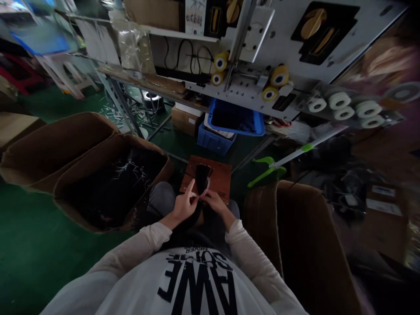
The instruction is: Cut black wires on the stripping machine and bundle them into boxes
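A dark bundle (202, 176), fanned out at its far end, lies on a small reddish-brown wooden board (224, 170) in front of my knees. A thin white tie (208, 186) runs along its right side and down to its near end. My left hand (185, 204) is at the bundle's near left, index finger pointing forward, thumb and other fingers pinched around the tie. From the right, my right hand (215, 203) pinches the tie close to my left fingertips. What the bundle is made of is too dark to make out.
On the left, a cardboard box (111, 175) holds dark material and several white ties (131, 168). Another open cardboard box (305, 245) stands at my right. Ahead are a machine with yellow rollers (220, 62), a blue tray (236, 122) and a green-footed stand (271, 166).
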Action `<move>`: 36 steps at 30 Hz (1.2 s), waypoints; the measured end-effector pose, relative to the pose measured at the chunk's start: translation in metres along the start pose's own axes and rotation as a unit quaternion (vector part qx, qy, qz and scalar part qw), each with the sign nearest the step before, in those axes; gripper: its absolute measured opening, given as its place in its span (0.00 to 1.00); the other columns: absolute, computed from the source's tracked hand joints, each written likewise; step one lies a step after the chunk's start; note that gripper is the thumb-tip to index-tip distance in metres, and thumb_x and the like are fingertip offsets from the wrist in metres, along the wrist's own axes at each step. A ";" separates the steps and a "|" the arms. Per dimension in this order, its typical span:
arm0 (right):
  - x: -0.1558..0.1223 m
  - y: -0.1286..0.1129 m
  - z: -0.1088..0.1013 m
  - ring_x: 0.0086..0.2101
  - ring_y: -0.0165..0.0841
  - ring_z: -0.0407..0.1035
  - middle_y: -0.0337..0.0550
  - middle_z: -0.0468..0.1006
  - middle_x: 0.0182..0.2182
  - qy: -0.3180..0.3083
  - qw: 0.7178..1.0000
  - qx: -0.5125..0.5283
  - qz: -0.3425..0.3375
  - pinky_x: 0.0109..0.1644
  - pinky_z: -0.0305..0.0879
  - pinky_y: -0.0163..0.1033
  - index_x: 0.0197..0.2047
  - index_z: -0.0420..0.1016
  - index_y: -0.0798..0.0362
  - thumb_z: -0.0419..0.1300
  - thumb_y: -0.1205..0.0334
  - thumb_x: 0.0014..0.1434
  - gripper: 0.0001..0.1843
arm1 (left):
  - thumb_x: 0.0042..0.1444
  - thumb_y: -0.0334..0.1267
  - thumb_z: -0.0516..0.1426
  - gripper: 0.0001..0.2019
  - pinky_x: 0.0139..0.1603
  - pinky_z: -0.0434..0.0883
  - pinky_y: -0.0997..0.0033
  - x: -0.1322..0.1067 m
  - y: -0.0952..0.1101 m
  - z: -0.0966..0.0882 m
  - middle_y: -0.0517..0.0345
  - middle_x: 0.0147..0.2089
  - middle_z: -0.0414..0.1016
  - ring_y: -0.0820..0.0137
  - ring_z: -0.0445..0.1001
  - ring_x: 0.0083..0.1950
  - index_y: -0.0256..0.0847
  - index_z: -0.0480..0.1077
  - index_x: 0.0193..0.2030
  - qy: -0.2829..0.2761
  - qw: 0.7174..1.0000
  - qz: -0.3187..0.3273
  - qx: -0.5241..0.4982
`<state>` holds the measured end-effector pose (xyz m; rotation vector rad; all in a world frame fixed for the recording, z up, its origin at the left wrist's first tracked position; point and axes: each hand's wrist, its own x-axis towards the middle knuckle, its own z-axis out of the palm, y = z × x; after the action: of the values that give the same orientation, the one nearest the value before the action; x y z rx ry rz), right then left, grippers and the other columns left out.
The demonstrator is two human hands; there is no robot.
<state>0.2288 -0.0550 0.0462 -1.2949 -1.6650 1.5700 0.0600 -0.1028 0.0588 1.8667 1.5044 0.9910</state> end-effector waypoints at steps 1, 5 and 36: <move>0.001 0.000 -0.001 0.21 0.26 0.59 0.32 0.66 0.19 -0.010 1.000 0.009 0.004 0.27 0.55 0.32 0.27 0.68 0.54 0.57 0.55 0.50 0.10 | 0.57 0.36 0.53 0.34 0.42 0.70 0.70 -0.004 0.000 0.001 0.58 0.33 0.78 0.70 0.76 0.35 0.39 0.43 0.68 -0.008 1.000 0.008 -0.020; 0.000 0.000 -0.003 0.22 0.25 0.60 0.33 0.67 0.20 -0.021 0.996 0.078 0.029 0.27 0.55 0.31 0.25 0.67 0.55 0.61 0.59 0.45 0.09 | 0.60 0.45 0.51 0.36 0.40 0.70 0.71 -0.002 -0.009 0.000 0.55 0.39 0.77 0.72 0.74 0.34 0.40 0.37 0.69 -0.007 0.985 -0.042 -0.170; -0.022 -0.002 0.024 0.31 0.32 0.65 0.41 0.72 0.28 0.118 0.988 -0.002 -0.101 0.37 0.60 0.36 0.23 0.63 0.52 0.57 0.59 0.53 0.10 | 0.55 0.38 0.52 0.07 0.40 0.64 0.75 0.022 -0.014 0.007 0.57 0.37 0.71 0.72 0.68 0.38 0.37 0.67 0.36 -0.172 0.979 -0.103 -0.046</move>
<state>0.2170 -0.0851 0.0488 -1.2196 -1.5949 1.2463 0.0597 -0.0782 0.0487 1.6745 1.3837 0.5961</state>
